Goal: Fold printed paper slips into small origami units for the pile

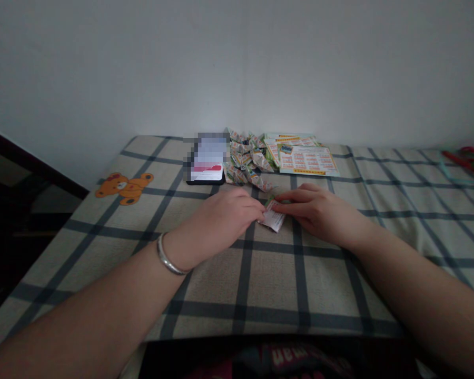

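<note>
A small folded piece of printed paper lies on the checked cloth in front of me. My left hand pinches its left edge with the fingertips. My right hand holds its top right side, fingers stretched flat over it. Both hands rest on the cloth. A silver bangle circles my left wrist.
Behind the hands lie a heap of folded paper pieces, a stack of printed sheets and a phone with its screen lit. A bear print marks the cloth at left. Red and green items sit far right.
</note>
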`<state>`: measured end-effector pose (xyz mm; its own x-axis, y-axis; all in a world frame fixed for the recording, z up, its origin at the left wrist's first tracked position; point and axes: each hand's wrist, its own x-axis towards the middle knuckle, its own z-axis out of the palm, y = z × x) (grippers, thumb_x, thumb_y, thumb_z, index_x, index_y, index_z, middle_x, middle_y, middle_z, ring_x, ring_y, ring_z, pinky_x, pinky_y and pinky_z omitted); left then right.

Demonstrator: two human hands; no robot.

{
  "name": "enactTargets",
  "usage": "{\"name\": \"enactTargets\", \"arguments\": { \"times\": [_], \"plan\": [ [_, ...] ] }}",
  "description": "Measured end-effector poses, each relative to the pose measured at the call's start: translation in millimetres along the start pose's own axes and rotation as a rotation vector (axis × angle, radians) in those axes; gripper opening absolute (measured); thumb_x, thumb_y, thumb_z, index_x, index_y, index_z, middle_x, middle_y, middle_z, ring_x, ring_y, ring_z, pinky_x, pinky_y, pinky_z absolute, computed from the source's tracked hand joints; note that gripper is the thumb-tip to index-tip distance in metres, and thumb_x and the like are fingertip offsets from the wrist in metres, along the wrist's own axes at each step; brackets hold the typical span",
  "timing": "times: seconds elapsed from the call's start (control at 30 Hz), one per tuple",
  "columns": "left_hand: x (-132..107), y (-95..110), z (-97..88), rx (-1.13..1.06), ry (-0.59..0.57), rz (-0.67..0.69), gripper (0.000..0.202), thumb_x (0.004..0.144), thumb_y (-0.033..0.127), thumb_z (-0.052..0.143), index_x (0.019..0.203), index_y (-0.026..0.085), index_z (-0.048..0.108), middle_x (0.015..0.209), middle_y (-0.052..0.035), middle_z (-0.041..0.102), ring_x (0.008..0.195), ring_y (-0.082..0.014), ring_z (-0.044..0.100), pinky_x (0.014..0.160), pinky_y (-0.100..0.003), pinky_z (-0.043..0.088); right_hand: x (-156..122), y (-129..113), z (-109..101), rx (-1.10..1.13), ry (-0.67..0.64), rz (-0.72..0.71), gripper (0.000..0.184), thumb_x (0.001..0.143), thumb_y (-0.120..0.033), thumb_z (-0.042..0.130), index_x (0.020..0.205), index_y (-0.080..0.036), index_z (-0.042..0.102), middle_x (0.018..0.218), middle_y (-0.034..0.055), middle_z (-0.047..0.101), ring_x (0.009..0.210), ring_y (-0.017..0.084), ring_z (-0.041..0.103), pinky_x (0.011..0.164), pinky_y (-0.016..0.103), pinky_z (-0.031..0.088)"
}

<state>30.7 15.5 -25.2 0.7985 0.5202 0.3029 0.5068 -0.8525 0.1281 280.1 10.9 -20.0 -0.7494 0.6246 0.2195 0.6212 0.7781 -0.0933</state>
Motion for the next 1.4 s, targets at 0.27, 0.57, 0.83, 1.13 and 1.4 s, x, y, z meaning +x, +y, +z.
{"name": "enactTargets", "arguments": {
  "times": [0.27, 0.57, 0.83, 1.13, 1.4],
  "plan": [
    [-2, 4, 0.1, 0.081, -0.017, 0.015, 0.02, 0.092, 0.016, 0.054, 0.104, 0.019, 0.069, 0.11, -0.0005, 0.071, 0.099, -0.0192, 0.058, 0.087, -0.035, 0.049, 1, 1, 3, 0.004, 0.027, 0.007, 0.039, 0.094, -0.013, 0.047, 0.126, -0.025, 0.064, 0.129, 0.0061, 0.064, 0.101, 0.022, 0.058, 0.088, 0.038, 0.049],
    [-3, 11, -3.4, 0.12, -0.02, 0.025, 0.022, 0.09, 0.018, 0.057, 0.11, 0.019, 0.067, 0.108, -0.0021, 0.07, 0.1, -0.0193, 0.059, 0.088, -0.035, 0.049, 2, 2, 4, 0.02, 0.018, 0.03, 0.044, 0.089, -0.007, 0.048, 0.125, -0.026, 0.065, 0.128, 0.0051, 0.064, 0.104, 0.023, 0.058, 0.09, 0.039, 0.049],
    [-4, 19, -3.1, 0.171, -0.033, 0.008, 0.024, 0.088, 0.015, 0.057, 0.109, 0.019, 0.067, 0.114, -0.0031, 0.068, 0.102, -0.0206, 0.058, 0.087, -0.036, 0.049, -2, -2, -2, 0.024, 0.044, 0.036, 0.035, 0.091, -0.017, 0.053, 0.123, -0.023, 0.065, 0.129, 0.0071, 0.063, 0.105, 0.023, 0.062, 0.09, 0.04, 0.052],
    [-5, 18, -4.1, 0.116, -0.019, -0.007, 0.025, 0.088, 0.014, 0.055, 0.108, 0.021, 0.068, 0.114, -0.0023, 0.067, 0.102, -0.0194, 0.059, 0.088, -0.036, 0.049, 0, -1, 3, 0.051, 0.081, 0.044, 0.033, 0.092, -0.012, 0.052, 0.118, -0.022, 0.069, 0.119, 0.0078, 0.068, 0.103, 0.021, 0.064, 0.089, 0.037, 0.052],
    [-5, 19, -3.6, 0.115, -0.032, -0.017, 0.024, 0.089, 0.017, 0.056, 0.109, 0.021, 0.067, 0.114, -0.003, 0.067, 0.103, -0.0202, 0.058, 0.09, -0.037, 0.049, 1, -1, 3, 0.011, 0.074, 0.019, 0.036, 0.09, -0.01, 0.05, 0.119, -0.021, 0.069, 0.12, 0.008, 0.068, 0.101, 0.022, 0.063, 0.087, 0.038, 0.053]
  ]
}}
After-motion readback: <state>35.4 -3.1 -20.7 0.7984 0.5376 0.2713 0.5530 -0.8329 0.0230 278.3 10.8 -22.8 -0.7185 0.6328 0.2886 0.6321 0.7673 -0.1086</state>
